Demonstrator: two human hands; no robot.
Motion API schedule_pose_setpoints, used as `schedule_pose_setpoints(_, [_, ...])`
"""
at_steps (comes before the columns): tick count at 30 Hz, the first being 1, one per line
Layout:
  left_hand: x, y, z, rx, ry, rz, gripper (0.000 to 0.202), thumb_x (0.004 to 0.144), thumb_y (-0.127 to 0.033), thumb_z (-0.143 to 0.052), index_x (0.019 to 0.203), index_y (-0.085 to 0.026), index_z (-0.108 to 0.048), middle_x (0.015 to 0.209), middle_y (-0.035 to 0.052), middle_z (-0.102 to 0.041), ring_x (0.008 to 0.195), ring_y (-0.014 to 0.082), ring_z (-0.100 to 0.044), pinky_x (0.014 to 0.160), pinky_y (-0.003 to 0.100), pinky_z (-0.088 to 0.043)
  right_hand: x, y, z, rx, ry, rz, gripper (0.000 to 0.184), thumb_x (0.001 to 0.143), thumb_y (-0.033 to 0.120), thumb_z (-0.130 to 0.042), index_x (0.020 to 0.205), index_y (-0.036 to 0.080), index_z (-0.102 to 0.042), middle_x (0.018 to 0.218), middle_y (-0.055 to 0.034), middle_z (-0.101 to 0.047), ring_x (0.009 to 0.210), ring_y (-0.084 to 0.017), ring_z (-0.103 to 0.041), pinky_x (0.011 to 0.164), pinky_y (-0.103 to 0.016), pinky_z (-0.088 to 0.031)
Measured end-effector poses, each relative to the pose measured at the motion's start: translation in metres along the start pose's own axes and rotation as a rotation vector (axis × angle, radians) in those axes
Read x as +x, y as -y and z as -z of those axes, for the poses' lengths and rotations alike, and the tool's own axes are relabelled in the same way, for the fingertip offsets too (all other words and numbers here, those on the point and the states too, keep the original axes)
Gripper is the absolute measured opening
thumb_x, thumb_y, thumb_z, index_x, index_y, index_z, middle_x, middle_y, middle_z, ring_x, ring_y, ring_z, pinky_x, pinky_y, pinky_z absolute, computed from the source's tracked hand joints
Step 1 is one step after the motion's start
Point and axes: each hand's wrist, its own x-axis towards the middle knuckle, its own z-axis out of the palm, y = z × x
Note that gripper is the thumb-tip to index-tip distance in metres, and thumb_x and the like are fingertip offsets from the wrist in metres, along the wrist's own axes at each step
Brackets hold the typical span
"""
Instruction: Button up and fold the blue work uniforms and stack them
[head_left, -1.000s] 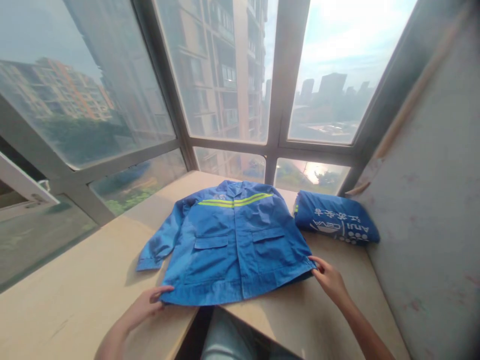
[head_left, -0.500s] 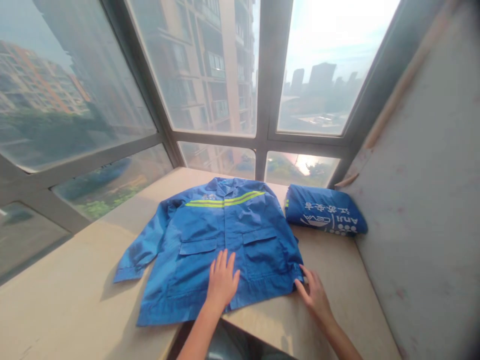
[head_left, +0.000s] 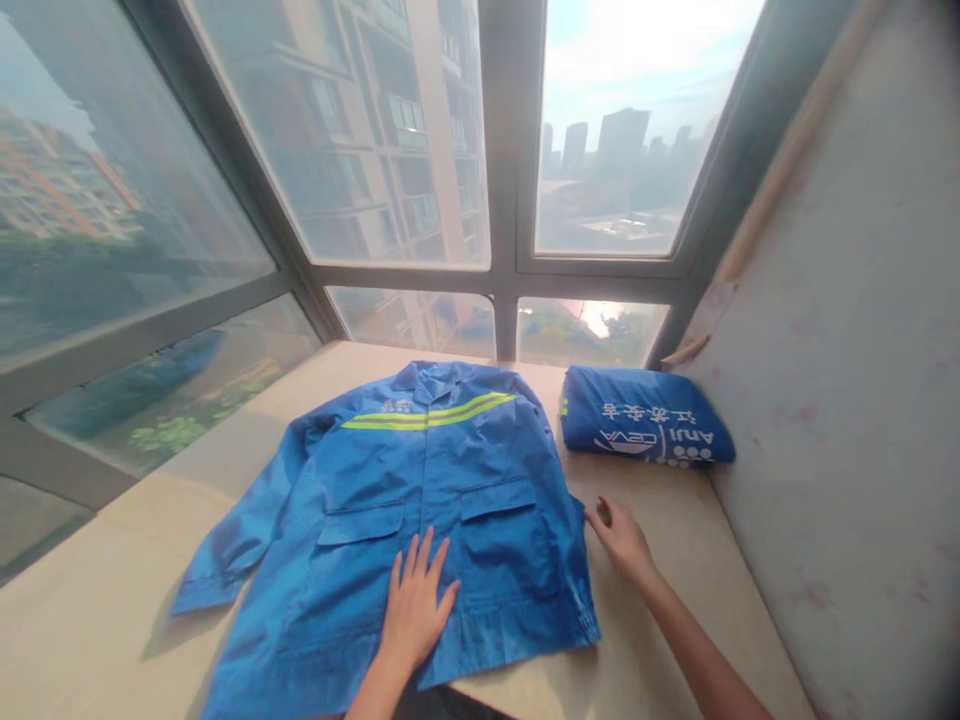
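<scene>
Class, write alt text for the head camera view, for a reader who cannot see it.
A person's left hand lies flat on a blue jacket spread front-up on a pale counter, while the right hand touches its side edge. A folded blue garment lies beside it, below windows.

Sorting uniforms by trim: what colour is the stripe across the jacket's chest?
Yellow-green stripe on the blue jacket, head view.

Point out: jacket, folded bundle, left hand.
jacket [head_left: 375, 470], head view, front panel above the pocket.
folded bundle [head_left: 645, 428], head view, printed top face.
left hand [head_left: 412, 608], head view, back of the hand.
</scene>
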Motion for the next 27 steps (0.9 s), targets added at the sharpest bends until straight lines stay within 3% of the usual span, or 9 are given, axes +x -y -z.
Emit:
schedule_pose_setpoints(5, [-0.01,0.01,0.003,-0.02,0.004,0.009,0.058,0.093,-0.04,-0.046,0.15,-0.031,-0.04,0.16,0.0054,-0.032,0.147,0.0307,-0.029,0.118,0.055,-0.026,0.022,0.034,-0.022,-0.207,0.165,0.042,0.019,0.082,0.034,-0.055,0.084,0.017,-0.065,0.091,-0.0094,-0.07,0.089,-0.024,-0.064,0.078,-0.031,-0.046])
schedule_pose_setpoints(8, [-0.013,0.016,0.003,-0.026,0.018,0.02,0.057,0.093,-0.04,-0.046,0.15,-0.031,-0.04,0.16,0.0045,-0.032,0.148,0.03,-0.028,0.118,0.055,-0.026,0.023,0.06,-0.011,-0.253,0.219,0.094,0.014,0.085,0.03,-0.053,0.087,0.019,-0.061,0.085,-0.006,-0.069,0.082,-0.022,-0.063,0.069,-0.027,-0.041])
schedule_pose_setpoints(11, [-0.015,0.02,0.002,-0.031,0.016,0.015,0.058,0.093,-0.04,-0.047,0.15,-0.032,-0.04,0.16,0.0041,-0.031,0.148,0.0298,-0.028,0.118,0.055,-0.026,0.035,0.099,0.026,-0.329,0.16,0.243,0.011,0.084,0.024,-0.053,0.089,0.021,-0.062,0.088,-0.0046,-0.07,0.086,-0.02,-0.064,0.072,-0.026,-0.04])
schedule_pose_setpoints(15, [-0.017,0.021,0.0,-0.028,-0.008,0.008,0.057,0.093,-0.039,-0.047,0.149,-0.031,-0.041,0.16,0.0041,-0.032,0.148,0.0295,-0.028,0.118,0.054,-0.026,0.084,0.167,0.099,-0.338,-0.107,0.441,0.019,0.083,0.019,-0.053,0.097,0.02,-0.065,0.099,-0.0058,-0.071,0.091,-0.021,-0.064,0.079,-0.029,-0.043])
schedule_pose_setpoints(18, [-0.019,0.018,-0.003,-0.015,-0.041,0.014,0.056,0.093,-0.037,-0.046,0.148,-0.031,-0.042,0.16,0.0038,-0.033,0.147,0.0289,-0.029,0.118,0.053,-0.026,0.14,0.219,0.155,-0.373,-0.314,0.424,0.021,0.078,0.02,-0.06,0.097,0.018,-0.068,0.094,-0.0052,-0.072,0.088,-0.022,-0.064,0.079,-0.032,-0.045])
schedule_pose_setpoints(21, [-0.022,0.009,-0.009,-0.002,-0.093,0.009,0.056,0.093,-0.036,-0.046,0.148,-0.031,-0.042,0.16,0.0035,-0.033,0.147,0.0289,-0.03,0.117,0.053,-0.026,0.195,0.267,0.2,-0.368,-0.425,0.381,0.022,0.077,0.019,-0.061,0.096,0.011,-0.069,0.097,-0.0098,-0.072,0.092,-0.021,-0.063,0.085,-0.033,-0.045])
schedule_pose_setpoints(24, [-0.023,-0.006,-0.015,-0.001,-0.134,0.018,0.057,0.093,-0.037,-0.048,0.149,-0.032,-0.041,0.16,0.0042,-0.033,0.146,0.0307,-0.03,0.117,0.054,-0.025,0.233,0.312,0.227,-0.258,-0.442,0.266,0.029,0.085,0.024,-0.056,0.096,-0.001,-0.066,0.105,-0.0179,-0.069,0.099,-0.019,-0.061,0.087,-0.033,-0.043])
schedule_pose_setpoints(27, [-0.023,-0.02,-0.019,-0.029,-0.149,0.043,0.057,0.092,-0.037,-0.049,0.149,-0.032,-0.041,0.16,0.0048,-0.033,0.146,0.032,-0.03,0.117,0.055,-0.025,0.249,0.349,0.236,-0.137,-0.51,0.209,0.039,0.09,0.028,-0.047,0.097,-0.008,-0.061,0.113,-0.0226,-0.064,0.103,-0.017,-0.059,0.085,-0.03,-0.042])
